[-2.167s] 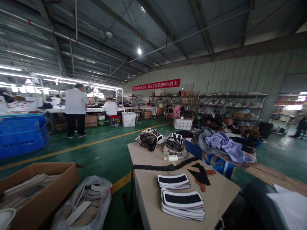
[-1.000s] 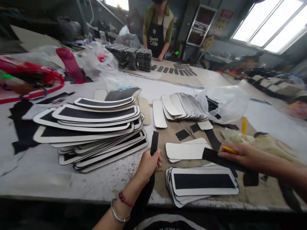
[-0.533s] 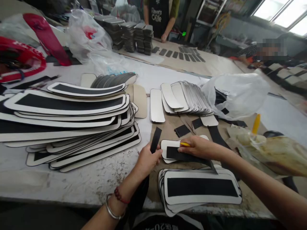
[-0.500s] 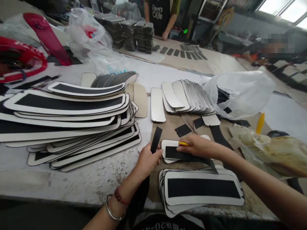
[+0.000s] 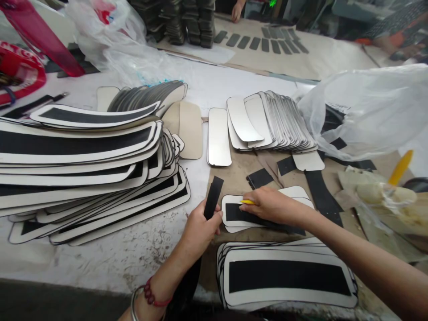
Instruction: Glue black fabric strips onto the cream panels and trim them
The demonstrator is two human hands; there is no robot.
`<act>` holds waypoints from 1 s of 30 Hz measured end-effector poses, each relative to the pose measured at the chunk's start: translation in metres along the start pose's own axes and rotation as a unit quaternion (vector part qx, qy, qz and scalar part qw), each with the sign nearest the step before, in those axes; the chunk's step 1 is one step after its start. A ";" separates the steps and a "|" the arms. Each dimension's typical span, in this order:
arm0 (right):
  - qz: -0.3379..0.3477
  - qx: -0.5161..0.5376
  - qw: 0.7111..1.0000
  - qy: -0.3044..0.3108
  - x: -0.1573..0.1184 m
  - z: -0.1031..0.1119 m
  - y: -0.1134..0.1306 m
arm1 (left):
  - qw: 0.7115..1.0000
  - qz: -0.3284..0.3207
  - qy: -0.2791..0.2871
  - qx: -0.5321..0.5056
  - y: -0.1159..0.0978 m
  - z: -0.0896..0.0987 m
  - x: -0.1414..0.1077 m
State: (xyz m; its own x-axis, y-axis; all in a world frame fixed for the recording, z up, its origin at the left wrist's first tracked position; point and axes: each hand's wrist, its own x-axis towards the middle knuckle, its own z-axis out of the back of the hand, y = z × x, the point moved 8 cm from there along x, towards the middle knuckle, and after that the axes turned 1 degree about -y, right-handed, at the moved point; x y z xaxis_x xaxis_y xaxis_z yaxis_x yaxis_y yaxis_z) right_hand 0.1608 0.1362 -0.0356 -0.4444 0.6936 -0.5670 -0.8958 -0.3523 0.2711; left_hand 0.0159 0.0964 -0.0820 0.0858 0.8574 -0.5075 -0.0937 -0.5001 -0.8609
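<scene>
My left hand (image 5: 202,223) is closed round a short black strip (image 5: 214,196) that stands up from the fingers. Pinched in my right hand (image 5: 270,205) is a thin yellow tool (image 5: 248,202), its tip pointing left. That hand rests on a black strip (image 5: 234,212) lying over a white rounded panel (image 5: 228,223); the hand covers part of both. Just below, nearer me, lies a stack of white panels with black centres (image 5: 287,276). Behind my right hand are a loose black square (image 5: 260,178) and a pile of white panels (image 5: 277,120).
Large black-and-white panels (image 5: 83,142) are stacked at the left. A clear plastic bag (image 5: 374,107) and a yellow-handled brush in a wrapped container (image 5: 401,167) are at the right. Another person's hand (image 5: 237,10) is at the far table.
The view has tilted down and come closer. My right hand has moved slightly left along the black strip, which now lies flatter at its right end. My left hand still holds its strip.
</scene>
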 end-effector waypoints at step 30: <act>-0.018 -0.084 0.996 -0.036 -0.017 0.008 -0.002 | 0.977 -0.043 -0.072 0.198 -0.011 -0.004 0.005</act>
State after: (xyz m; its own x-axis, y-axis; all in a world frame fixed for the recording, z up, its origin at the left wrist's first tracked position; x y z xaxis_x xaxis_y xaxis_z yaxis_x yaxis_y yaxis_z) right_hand 0.1698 0.1300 -0.0207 -0.4165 0.7495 -0.5145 -0.8994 -0.4221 0.1132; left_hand 0.0211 0.1057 -0.0752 -0.0270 0.9168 -0.3985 -0.4704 -0.3634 -0.8041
